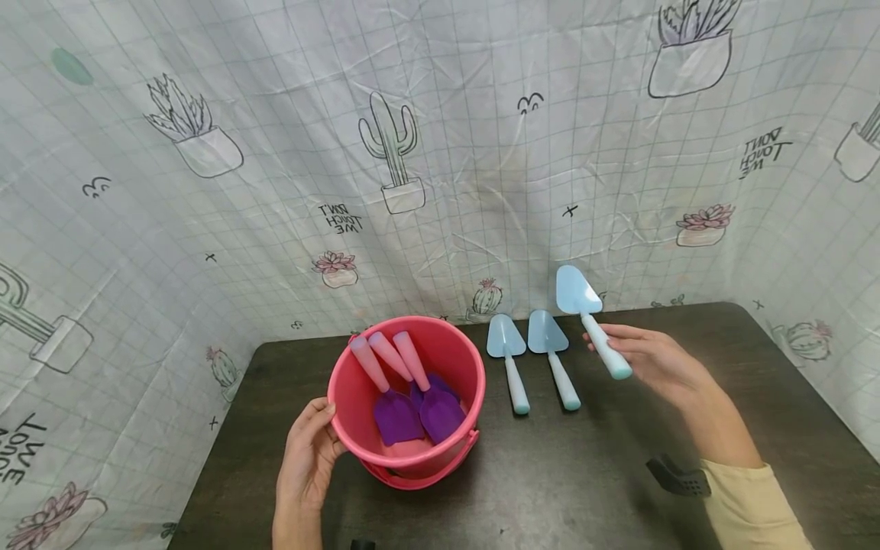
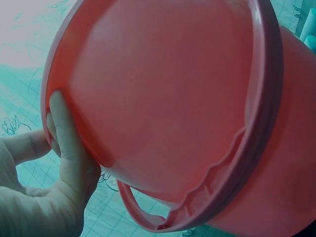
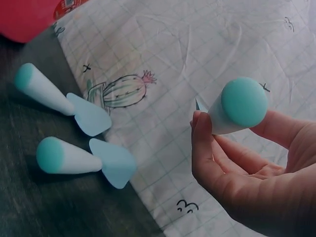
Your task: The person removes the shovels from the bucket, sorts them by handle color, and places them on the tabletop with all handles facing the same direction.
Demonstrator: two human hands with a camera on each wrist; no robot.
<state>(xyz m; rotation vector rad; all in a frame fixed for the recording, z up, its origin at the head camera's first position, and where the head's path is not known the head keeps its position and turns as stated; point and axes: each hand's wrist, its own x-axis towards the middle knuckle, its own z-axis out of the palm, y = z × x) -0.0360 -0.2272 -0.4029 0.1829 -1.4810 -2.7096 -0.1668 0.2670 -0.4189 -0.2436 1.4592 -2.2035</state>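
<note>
My left hand [image 1: 311,451] grips the rim of a pink bucket [image 1: 411,457] at its left side, and the left wrist view shows the bucket's wall and handle [image 2: 140,215] close up. Several toy shovels with pink handles and purple blades [image 1: 399,418] lean inside the bucket. My right hand [image 1: 653,357] pinches the white handle of a light blue trowel [image 1: 576,290], held above the table with its blade pointing away. Two matching trowels, one nearer the bucket [image 1: 506,336] and one further right [image 1: 547,333], lie side by side on the table.
The dark wooden table [image 1: 550,489] meets a hanging white cloth [image 1: 467,168] at its back edge. Cactus drawings and a grid cover that cloth, which also hangs along both sides. A black strap-like piece [image 1: 677,475] sits by the right sleeve.
</note>
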